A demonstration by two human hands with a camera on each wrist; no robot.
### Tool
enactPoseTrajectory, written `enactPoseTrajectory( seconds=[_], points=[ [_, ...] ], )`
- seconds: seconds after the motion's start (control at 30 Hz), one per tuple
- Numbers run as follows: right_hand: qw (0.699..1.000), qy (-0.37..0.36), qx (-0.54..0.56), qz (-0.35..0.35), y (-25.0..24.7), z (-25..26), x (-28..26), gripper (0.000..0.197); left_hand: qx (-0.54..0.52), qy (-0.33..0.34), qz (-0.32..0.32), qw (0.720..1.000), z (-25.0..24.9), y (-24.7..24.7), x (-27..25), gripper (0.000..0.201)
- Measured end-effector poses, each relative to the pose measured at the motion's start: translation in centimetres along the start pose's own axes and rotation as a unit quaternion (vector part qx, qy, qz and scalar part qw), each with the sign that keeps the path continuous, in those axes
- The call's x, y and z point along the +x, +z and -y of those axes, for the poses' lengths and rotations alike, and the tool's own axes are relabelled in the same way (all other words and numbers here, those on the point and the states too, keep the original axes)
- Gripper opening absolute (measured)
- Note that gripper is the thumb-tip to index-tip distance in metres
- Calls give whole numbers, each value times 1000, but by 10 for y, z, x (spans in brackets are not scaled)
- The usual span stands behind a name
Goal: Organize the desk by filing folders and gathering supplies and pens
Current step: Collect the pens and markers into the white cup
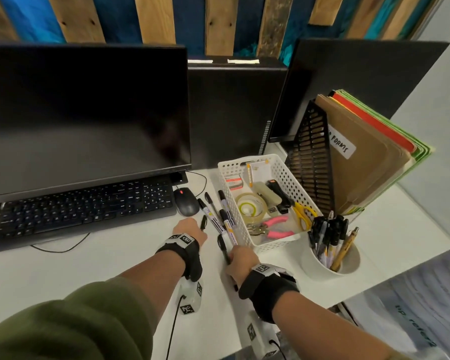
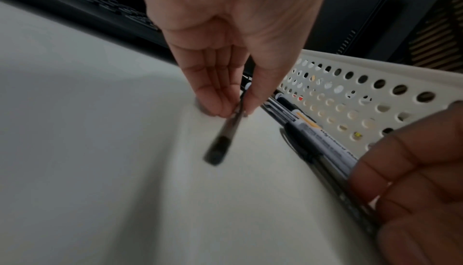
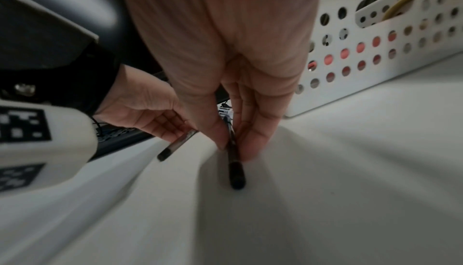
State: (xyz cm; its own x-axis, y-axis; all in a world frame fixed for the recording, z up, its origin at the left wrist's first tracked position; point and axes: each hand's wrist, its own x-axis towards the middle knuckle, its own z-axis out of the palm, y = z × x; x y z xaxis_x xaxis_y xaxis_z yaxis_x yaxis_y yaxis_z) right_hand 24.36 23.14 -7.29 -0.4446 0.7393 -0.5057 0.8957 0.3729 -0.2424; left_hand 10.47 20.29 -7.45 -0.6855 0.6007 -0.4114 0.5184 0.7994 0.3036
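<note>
My left hand pinches a thin black pen between thumb and fingertips, just above the white desk; the same pen shows blurred in the left wrist view. My right hand pinches another black pen low over the desk, seen close as the dark-capped pen. Several markers lie on the desk between my hands and the white basket. A white cup packed with pens stands right of the basket.
The basket holds tape, scissors, pink pliers and a stapler. A black file rack with brown, red and green folders stands behind the cup. The keyboard, mouse and monitor fill the left.
</note>
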Motion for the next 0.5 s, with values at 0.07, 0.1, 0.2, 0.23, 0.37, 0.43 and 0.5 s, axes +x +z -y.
enactPoseTrajectory(
  seconds=[0.07,0.1,0.2,0.23,0.37,0.43,0.5],
  points=[
    [1000,9,27,7,-2,-6,-3,49,-19,-15,1,1000,3,2,-6,30],
    [999,-1,39,22,-4,-11,-5,44,-30,-19,2,999,3,4,-12,32],
    [996,-48,56,44,-11,-27,-13,30,-58,-19,1,998,1,7,-29,35],
    [996,-44,61,38,-14,-33,-16,30,-71,-17,-3,997,-1,8,-36,34],
    [988,-110,105,-2,-29,-52,-32,11,-210,35,-52,976,-12,18,-60,17],
    [977,-153,147,-12,-37,-70,-38,26,-310,85,-74,944,-20,26,-72,10],
    [965,-180,190,-19,-46,-81,-44,30,-389,118,-70,911,-28,31,-84,11]
  ],
)
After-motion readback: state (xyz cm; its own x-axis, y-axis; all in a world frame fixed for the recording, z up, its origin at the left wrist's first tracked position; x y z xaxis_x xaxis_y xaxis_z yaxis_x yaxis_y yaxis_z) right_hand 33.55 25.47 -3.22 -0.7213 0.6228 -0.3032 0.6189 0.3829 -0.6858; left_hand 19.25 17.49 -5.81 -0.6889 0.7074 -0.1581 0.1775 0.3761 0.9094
